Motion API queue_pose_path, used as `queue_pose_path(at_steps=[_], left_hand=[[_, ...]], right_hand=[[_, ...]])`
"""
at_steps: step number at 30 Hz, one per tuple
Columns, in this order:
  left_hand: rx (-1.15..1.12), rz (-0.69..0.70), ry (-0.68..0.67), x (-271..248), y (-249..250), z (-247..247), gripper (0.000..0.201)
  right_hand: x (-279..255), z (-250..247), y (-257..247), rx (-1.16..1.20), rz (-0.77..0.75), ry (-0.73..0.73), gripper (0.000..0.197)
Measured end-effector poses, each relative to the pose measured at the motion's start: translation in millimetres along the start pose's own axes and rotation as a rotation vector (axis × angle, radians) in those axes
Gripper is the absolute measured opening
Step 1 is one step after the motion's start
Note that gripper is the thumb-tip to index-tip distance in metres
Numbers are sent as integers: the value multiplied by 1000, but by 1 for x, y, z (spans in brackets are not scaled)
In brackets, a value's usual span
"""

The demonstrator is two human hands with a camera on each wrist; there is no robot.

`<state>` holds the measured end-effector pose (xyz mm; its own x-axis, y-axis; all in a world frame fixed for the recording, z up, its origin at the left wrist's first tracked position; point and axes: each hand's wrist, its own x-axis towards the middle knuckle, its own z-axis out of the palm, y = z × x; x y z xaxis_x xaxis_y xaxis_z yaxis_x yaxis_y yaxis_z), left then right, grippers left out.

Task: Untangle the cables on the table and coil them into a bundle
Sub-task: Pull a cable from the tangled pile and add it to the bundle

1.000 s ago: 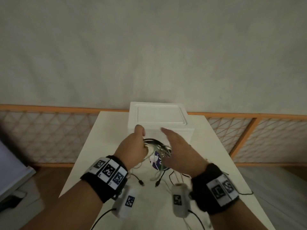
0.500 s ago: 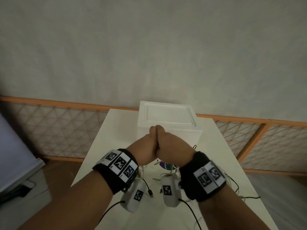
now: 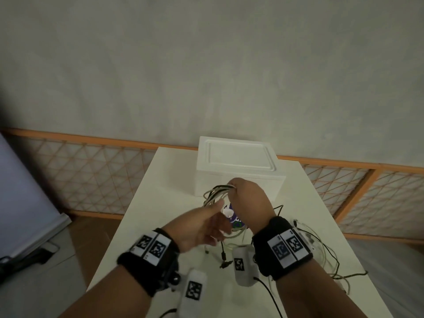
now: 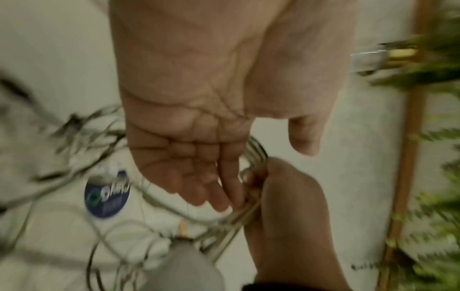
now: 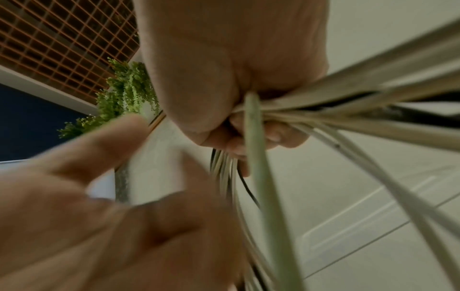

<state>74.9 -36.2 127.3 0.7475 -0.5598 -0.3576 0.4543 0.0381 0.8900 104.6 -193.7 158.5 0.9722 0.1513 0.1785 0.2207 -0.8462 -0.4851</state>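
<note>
A: Starting at the left of the head view, what shows?

B: The left hand, in the lower centre of the frame, palm turned inward, fingers straight and loosely spread. The left wrist view shows its fingertips reaching to the strands below the other fist; whether they press on them I cannot tell, the picture is blurred.

A: And the cables?

B: The coil of thin white and black cables stands in the middle of the frame, lifted above the white rectangular table. Its loops arc out to the left of the right hand.

A: How does that hand hold it?

B: Fingers curled tight round the gathered strands; the right wrist view shows the strands fanning out from the fist.

A: Further right?

B: Loose white and black cable ends trail over the table at the lower right, past the right wrist.

A: Anything else on the table?

B: A white foam box with a recessed lid sits at the far edge, just behind the hands. A round dark blue sticker lies on the table under the coil.
</note>
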Motion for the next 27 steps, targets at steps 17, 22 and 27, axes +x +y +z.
queue_pose_path(at_steps=[17, 22, 27], left_hand=[[-1022, 136, 655, 62, 13, -34, 44], [-934, 220, 711, 56, 23, -63, 46], [-931, 327, 660, 63, 20, -32, 45]], right_hand=[[-75, -3, 44, -115, -183, -342, 39], [-76, -33, 92, -133, -118, -409, 39], [-52, -46, 127, -165, -8, -435, 60]])
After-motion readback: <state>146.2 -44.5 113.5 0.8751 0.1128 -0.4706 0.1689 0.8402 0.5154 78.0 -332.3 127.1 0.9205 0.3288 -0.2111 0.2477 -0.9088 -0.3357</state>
